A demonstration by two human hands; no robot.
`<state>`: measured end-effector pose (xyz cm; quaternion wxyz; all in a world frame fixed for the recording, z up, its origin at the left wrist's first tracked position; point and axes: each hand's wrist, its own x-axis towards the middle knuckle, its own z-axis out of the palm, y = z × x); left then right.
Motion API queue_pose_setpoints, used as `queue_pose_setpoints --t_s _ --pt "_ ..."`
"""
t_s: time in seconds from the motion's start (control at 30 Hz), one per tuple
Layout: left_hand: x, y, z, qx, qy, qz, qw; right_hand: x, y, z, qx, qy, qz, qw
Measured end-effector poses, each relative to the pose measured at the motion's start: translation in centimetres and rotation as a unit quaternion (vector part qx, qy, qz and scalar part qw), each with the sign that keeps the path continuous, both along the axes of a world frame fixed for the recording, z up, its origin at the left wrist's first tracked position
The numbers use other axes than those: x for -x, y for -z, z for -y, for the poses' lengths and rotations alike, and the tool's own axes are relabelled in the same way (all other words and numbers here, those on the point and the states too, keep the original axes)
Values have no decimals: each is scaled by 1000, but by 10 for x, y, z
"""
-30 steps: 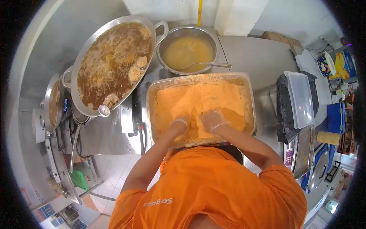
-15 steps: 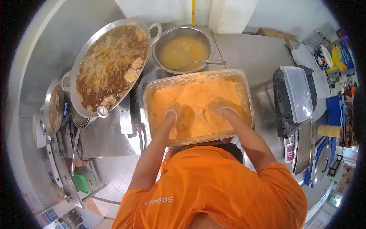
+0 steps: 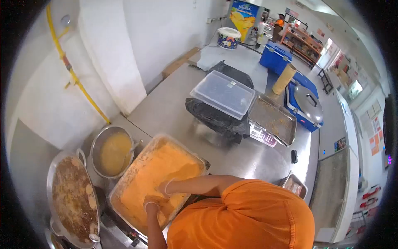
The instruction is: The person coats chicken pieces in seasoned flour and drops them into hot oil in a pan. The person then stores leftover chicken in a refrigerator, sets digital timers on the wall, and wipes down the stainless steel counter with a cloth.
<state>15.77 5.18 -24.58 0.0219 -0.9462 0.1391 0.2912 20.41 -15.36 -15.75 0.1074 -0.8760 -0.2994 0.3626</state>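
Observation:
A rectangular metal tray (image 3: 121, 182) holds orange breading powder (image 3: 151, 174). Both of my hands are down in this powder, near the tray's front side and close together. Around the fingers of my left hand (image 3: 151, 202) the powder hides the shape, and a whitish rim shows at the wrist. My right hand (image 3: 164, 188) reaches in from the right, its fingers also buried, with a similar pale rim at the wrist. Whether either hand grips a piece in the powder cannot be seen.
Left of the tray, a wide wok (image 3: 72, 199) of bubbling brown oil holds frying pieces. Beside it stands a metal bowl (image 3: 96, 155) of yellowish liquid with a ladle. A clear lidded container (image 3: 224, 93), a shallow metal tray (image 3: 273, 118) and blue coolers (image 3: 275, 56) are farther right.
The view has swung to the right, so the tray and wok now appear lower left. My hands stay in the powder and are closer together.

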Motion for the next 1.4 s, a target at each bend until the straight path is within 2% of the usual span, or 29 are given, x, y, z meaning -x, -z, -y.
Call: queue_pose_setpoints --t_s 0.03,0.07,0.13,0.17,0.2,0.23,0.33,0.43,0.47,0.5,0.57,0.6,0.63,0.67,0.73,0.8,0.83,0.87,0.93,0.97,1.0,1.03,1.07,1.13,1.23,1.27,1.4 --pt "0 -61 25 -61 -9 -2 998 0 39 -11 23 -34 9 999" --pt "4 -57 19 -56 9 -11 998 -6 59 -12 49 -67 18 996" --pt "11 -49 10 -43 44 -28 998 19 -1 12 74 -134 27 988" --pt "15 -51 10 27 -4 -73 997 32 -46 21 87 -168 32 982" --pt "26 -61 14 97 -50 -119 987 33 -83 22 100 -147 -3 984" --pt "35 -71 22 166 -95 -166 967 36 -94 24 95 -142 -11 985" --pt "23 -99 65 -6 14 -119 993 29 -51 8 52 -92 12 994" --pt "12 -29 22 180 -64 -16 981 14 -17 -1 15 -7 34 999" --pt "3 -25 21 103 47 -51 992 12 -28 1 -20 67 5 998" --pt "-8 -26 20 22 158 -86 983 7 -14 -1 -21 64 -32 997" --pt "-7 -27 10 89 126 -122 980 -8 32 -8 -22 56 -107 992" --pt "9 -18 3 237 -19 -115 964 -6 7 -3 12 -15 -51 998" --pt "18 -15 3 270 -55 -86 957 10 -50 12 46 -86 1 995" --pt "27 -13 3 305 -89 -56 947 23 -83 19 79 -156 52 983" --pt "27 -27 13 152 67 46 985 31 -81 7 48 -121 52 990" --pt "24 -77 47 132 -89 66 985 30 -59 -11 8 -68 80 994" --pt "27 -91 54 119 -168 73 976 26 -23 -26 -20 -34 102 994" --pt "18 -85 54 101 -193 55 974 18 -4 -31 -42 0 126 991" --pt "3 -69 35 61 -242 15 968 14 -15 -31 21 -12 126 992" --pt "6 -67 21 33 -162 -16 986 6 -22 -29 54 -18 131 990" --pt "5 -42 7 146 -228 -63 961 -6 -17 -33 92 -66 97 989" --pt "5 1 -8 254 -291 -113 916 -10 0 -41 129 -115 59 983" --pt "8 24 -15 355 -349 -163 852 -15 18 -50 161 -163 19 973" --pt "16 7 -4 311 -339 -80 884 -17 37 -55 126 -140 7 982" --pt "28 -77 35 240 -315 52 917 -11 31 -44 60 -38 8 997" --pt "26 -88 41 217 -306 95 922 -11 25 -33 49 -8 11 999" --pt "21 -57 14 58 -335 87 936 -20 -31 25 89 90 -30 992"
